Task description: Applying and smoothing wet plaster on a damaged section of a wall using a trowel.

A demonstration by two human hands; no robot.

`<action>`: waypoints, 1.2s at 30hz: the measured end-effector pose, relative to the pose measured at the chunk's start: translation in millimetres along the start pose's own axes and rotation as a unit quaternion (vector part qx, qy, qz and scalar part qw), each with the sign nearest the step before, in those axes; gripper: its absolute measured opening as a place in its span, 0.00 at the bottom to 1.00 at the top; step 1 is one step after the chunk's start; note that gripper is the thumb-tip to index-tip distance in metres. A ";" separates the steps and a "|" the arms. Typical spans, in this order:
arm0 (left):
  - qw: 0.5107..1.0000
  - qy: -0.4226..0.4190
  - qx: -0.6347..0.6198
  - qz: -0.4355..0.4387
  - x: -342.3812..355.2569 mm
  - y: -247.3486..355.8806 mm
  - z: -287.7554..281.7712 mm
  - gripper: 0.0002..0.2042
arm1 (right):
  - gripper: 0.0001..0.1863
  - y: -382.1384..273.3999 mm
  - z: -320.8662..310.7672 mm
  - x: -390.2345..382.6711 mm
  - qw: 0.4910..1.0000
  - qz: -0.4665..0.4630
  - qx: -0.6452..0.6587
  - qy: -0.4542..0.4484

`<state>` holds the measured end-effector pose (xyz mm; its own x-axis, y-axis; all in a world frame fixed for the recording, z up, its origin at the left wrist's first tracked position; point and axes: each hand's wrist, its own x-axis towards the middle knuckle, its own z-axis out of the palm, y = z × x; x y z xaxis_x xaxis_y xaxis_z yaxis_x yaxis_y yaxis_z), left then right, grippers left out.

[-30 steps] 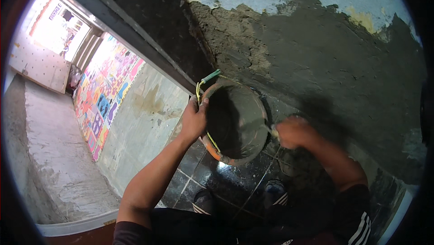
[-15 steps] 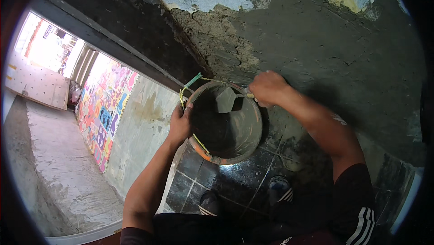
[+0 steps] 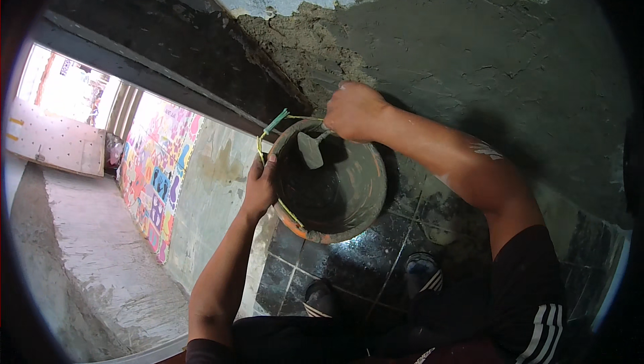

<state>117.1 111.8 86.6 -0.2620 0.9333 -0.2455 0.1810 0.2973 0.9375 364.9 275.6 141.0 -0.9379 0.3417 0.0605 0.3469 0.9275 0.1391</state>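
If left hand (image 3: 261, 183), clamped on rim (image 3: 322, 237) at centre, slackens, mortar-smeared bucket (image 3: 362, 193) could tip under push of trowel (image 3: 310, 152). Bucket sits right of left hand, below right hand (image 3: 355, 112); trowel blade shows within bucket mouth, handle clenched in right hand. Farther, upper right: grey-plastered wall (image 3: 469, 55).

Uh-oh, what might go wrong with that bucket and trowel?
The yellow cord lies along the bucket near both hands, so it might snag the right hand or the trowel. If the left hand slipped, the bucket might shift. Drips could make the shiny black tiles slippery.
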 end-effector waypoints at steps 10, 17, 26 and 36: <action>0.997 0.077 0.020 -0.003 -7.7 9.0 9.4 0.28 | 0.09 -20.4 -1.7 7.2 0.991 -0.087 -0.006 0.102; 0.998 0.056 0.021 0.017 -5.8 10.3 19.0 0.29 | 0.09 -29.4 1.5 -0.1 0.981 -0.141 -0.018 0.133; 0.997 0.069 0.014 0.018 4.2 0.7 19.4 0.31 | 0.10 -31.4 2.0 -18.6 0.974 -0.179 -0.012 0.140; 0.988 0.139 -0.048 -0.043 10.5 -34.3 -16.9 0.34 | 0.22 -8.4 19.6 -83.6 0.977 -0.066 0.066 0.194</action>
<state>92.1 108.0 56.0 -0.5258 0.8098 -0.2603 0.0589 0.3399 0.9386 440.3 242.2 115.4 -0.8919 0.1577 0.4239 0.1944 0.9799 0.0443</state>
